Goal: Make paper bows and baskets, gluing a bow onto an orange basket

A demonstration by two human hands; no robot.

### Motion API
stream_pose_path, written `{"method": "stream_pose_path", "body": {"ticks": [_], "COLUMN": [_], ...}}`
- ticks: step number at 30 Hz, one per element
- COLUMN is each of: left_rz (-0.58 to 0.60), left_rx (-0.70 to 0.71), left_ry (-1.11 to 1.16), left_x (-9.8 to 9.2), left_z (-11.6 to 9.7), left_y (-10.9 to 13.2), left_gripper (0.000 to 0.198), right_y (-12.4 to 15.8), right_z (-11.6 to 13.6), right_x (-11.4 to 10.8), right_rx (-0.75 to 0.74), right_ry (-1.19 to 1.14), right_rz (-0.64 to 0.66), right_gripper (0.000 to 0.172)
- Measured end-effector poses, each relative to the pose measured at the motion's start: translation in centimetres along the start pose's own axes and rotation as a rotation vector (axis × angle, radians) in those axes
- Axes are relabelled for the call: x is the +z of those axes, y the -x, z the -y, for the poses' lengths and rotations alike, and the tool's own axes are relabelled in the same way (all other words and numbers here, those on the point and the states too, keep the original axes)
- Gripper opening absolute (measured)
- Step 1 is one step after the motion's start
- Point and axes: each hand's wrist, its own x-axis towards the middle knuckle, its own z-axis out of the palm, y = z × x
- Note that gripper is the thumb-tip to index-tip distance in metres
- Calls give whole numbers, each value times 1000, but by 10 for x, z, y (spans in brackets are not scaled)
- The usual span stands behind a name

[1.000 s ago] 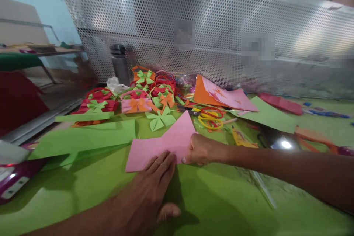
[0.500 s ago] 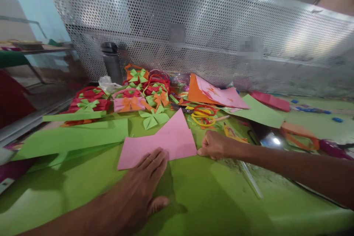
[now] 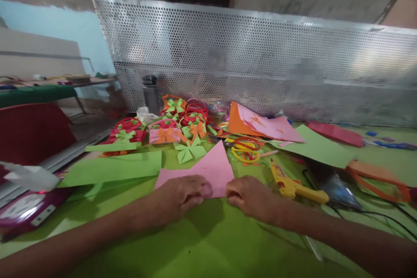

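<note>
A folded sheet of pink paper lies on the green tabletop in front of me, one pointed corner standing out at its far side. My left hand is over its near part, fingers curled together at the near edge, slightly blurred. At the paper's right near corner, my right hand is closed with thumb and fingers pinched on the edge. Just beyond the paper are a light green paper bow and scissors with red and yellow handles.
Small decorated paper bags cluster at the back left near a grey bottle. Green folded paper lies left. To the right are a yellow glue gun, a dark phone and paper sheets. A perforated metal panel stands behind.
My left hand has gone from lying flat on the pink paper to curled fingers at its near edge, closer to my right hand. The view has tilted up.
</note>
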Motion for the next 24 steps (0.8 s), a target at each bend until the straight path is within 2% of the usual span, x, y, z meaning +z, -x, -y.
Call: {"method": "stream_pose_path", "body": {"ticks": [3, 5, 8, 13, 16, 18, 20, 24], "left_rz": [-68, -72, 37, 189, 323, 428, 509, 557], "left_rx": [-184, -287, -333, -287, -326, -398, -494, -661], "left_ry": [-57, -63, 10, 109, 195, 272, 330, 376], "left_x": [2, 4, 0, -19, -27, -27, -25, -24], "left_z": [-12, -18, -26, -40, -41, -32, -18, 6], "left_y": [-11, -19, -37, -84, -100, -100, -91, -68], "left_gripper": [26, 26, 22, 7, 7, 3, 8, 13], "right_y": [-3, -6, -10, -13, -12, -11, -11, -12], "right_z": [2, 1, -2, -7, -8, -8, -7, -5], "right_x": [7, 9, 11, 14, 14, 14, 13, 13], "right_rx": [21, 44, 63, 129, 139, 127, 123, 138], "right_ry": [27, 33, 34, 32, 15, 0, -15, -49], "right_rz": [-16, -21, -29, -37, -46, -50, -59, -78], "right_gripper": [16, 17, 16, 14, 14, 13, 12, 13]}}
